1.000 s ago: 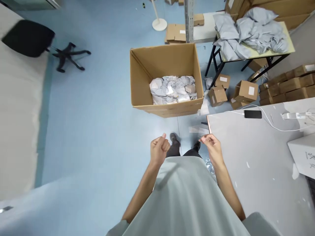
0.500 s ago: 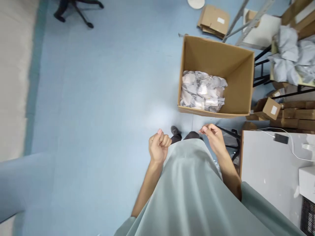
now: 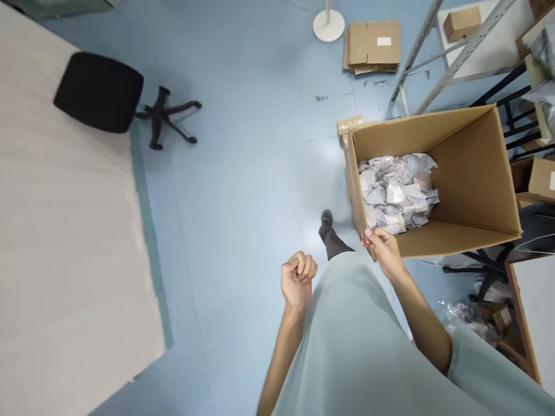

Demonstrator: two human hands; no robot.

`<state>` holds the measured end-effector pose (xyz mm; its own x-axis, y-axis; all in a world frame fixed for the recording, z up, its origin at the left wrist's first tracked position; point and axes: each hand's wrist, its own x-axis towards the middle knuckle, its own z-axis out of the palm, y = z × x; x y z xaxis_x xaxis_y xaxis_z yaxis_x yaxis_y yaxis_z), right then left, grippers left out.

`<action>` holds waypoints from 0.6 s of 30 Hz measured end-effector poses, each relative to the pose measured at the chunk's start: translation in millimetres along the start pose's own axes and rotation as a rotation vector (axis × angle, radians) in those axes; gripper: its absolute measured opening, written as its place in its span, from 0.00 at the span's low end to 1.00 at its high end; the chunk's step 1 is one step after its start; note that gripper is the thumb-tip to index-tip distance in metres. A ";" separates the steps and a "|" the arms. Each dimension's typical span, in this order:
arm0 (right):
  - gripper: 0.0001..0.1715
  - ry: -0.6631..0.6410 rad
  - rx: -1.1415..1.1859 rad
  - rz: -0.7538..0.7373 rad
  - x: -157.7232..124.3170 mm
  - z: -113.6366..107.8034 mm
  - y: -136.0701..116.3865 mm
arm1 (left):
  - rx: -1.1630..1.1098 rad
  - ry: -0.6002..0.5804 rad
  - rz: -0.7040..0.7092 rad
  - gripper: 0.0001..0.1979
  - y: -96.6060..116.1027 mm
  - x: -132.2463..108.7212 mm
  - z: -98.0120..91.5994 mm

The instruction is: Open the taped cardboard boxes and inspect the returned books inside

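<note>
My left hand (image 3: 298,280) is curled into a loose fist in front of my body, with nothing visible in it. My right hand (image 3: 385,252) has its fingers bent together, thumb against them, and I see no object there. It overlaps the near left corner of a large open cardboard box (image 3: 470,173); whether it touches the cardboard I cannot tell. Inside that box, toward its left side, lie several grey-white plastic-wrapped packages (image 3: 396,193).
A black office chair (image 3: 99,92) stands at upper left beside a pale covered surface (image 3: 73,248). Flattened cartons (image 3: 375,43), a round white stand base (image 3: 328,26) and a metal rack (image 3: 418,55) are beyond the box. A white table (image 3: 535,306) is at right.
The view has shifted as I step, so the box now appears lower and farther right, and the whole chair shows. Both hands remain closed; my right hand now overlaps the box corner.
</note>
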<state>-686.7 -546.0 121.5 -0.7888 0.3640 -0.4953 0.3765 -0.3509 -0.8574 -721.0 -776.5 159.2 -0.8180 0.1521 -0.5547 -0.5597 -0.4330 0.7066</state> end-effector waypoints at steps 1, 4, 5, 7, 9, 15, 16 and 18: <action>0.35 0.013 0.019 0.003 17.9 19.5 -5.7 | 0.030 -0.006 -0.007 0.25 20.1 20.7 -1.5; 0.34 0.004 0.058 -0.025 68.8 76.6 -31.5 | 0.079 -0.024 0.010 0.24 81.4 81.3 -2.1; 0.33 -0.007 0.065 -0.039 84.6 93.9 -42.1 | 0.082 -0.028 0.028 0.24 100.8 100.7 -1.3; 0.34 -0.016 0.071 -0.065 114.0 124.6 -64.4 | 0.075 -0.026 0.073 0.23 136.1 139.1 1.0; 0.35 -0.012 0.062 -0.075 141.3 150.8 -86.5 | 0.059 -0.021 0.097 0.22 165.2 178.2 3.7; 0.39 0.078 0.066 -0.076 228.9 210.7 -133.4 | 0.071 -0.074 -0.011 0.15 221.5 312.6 18.7; 0.39 0.112 0.071 -0.079 245.7 218.4 -137.6 | 0.093 -0.099 -0.035 0.14 229.9 337.1 23.3; 0.38 0.207 0.082 -0.082 279.1 232.3 -144.5 | 0.153 -0.162 -0.091 0.13 248.9 386.8 34.3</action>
<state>-1074.1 -594.1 139.7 -0.6954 0.5603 -0.4500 0.2679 -0.3790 -0.8858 -1181.3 -795.0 135.6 -0.7671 0.3299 -0.5502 -0.6355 -0.2728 0.7223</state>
